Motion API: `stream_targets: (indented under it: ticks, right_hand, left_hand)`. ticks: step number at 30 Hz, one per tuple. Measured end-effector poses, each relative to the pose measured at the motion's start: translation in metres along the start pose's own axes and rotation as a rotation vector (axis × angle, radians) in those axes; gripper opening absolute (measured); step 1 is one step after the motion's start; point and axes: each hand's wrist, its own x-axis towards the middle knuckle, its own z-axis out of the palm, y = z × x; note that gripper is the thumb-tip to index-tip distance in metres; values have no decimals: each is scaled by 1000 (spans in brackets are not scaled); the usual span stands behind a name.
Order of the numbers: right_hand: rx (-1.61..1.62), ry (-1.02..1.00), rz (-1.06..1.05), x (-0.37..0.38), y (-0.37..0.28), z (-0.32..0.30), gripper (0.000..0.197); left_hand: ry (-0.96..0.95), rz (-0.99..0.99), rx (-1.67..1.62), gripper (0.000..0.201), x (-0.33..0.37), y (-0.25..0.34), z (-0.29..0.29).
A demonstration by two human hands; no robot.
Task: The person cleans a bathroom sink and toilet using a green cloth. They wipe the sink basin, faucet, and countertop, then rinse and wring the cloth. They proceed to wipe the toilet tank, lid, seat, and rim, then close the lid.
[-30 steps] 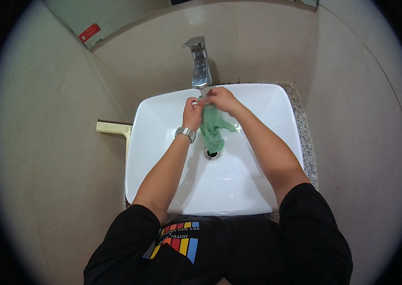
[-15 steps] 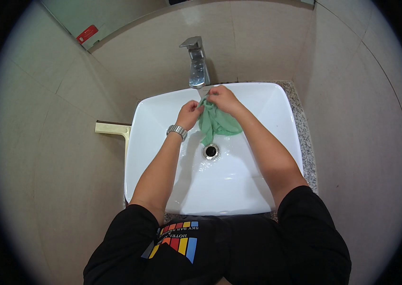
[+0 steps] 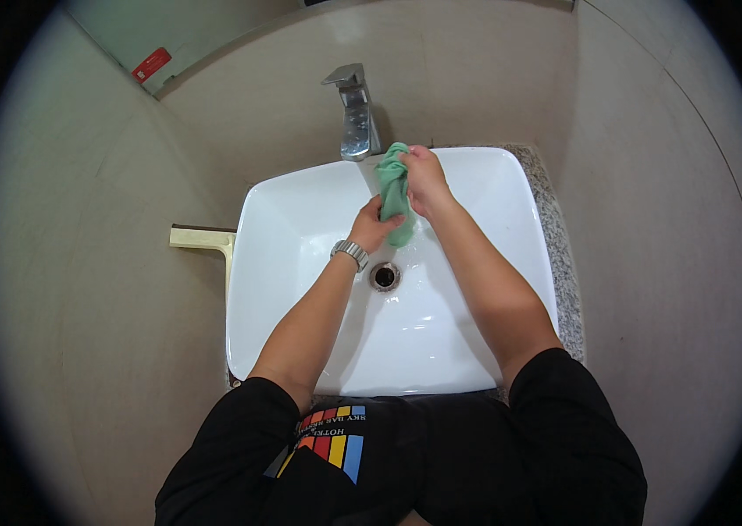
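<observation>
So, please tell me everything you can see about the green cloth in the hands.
The green cloth is small and soft, probably microfibre, in a pale sea-green colour. It is bunched into a narrow, vertical roll, not spread out. It is held above the white basin, just in front of the metal tap. The right hand grips its upper end, the left hand grips its lower end. Whether it is wet, I cannot tell.

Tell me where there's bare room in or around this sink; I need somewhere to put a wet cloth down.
The near half of the white basin, between the drain and the front rim, lies bare between the forearms. The speckled counter strip on the right is narrow but bare. It is crowded by the faucet, where the left hand and right hand grip the green cloth.
</observation>
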Motion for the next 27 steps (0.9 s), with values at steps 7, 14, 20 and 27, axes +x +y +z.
stream_targets:
  ticks: [7, 14, 20, 27]
  right_hand:
    - [-1165, 225, -13, -22, 24, -29, 43]
    - [216, -145, 631, -47, 27, 8, 35]
    - [144, -26, 518, -27, 33, 24, 29]
    - [-416, -12, 86, -21, 52, 33, 43]
  left_hand:
    - [458, 56, 81, 54, 4, 27, -17]
    - [211, 145, -316, 62, -21, 45, 8]
    - [384, 77, -939, 49, -2, 29, -11]
    - [218, -232, -819, 28, 32, 10, -27]
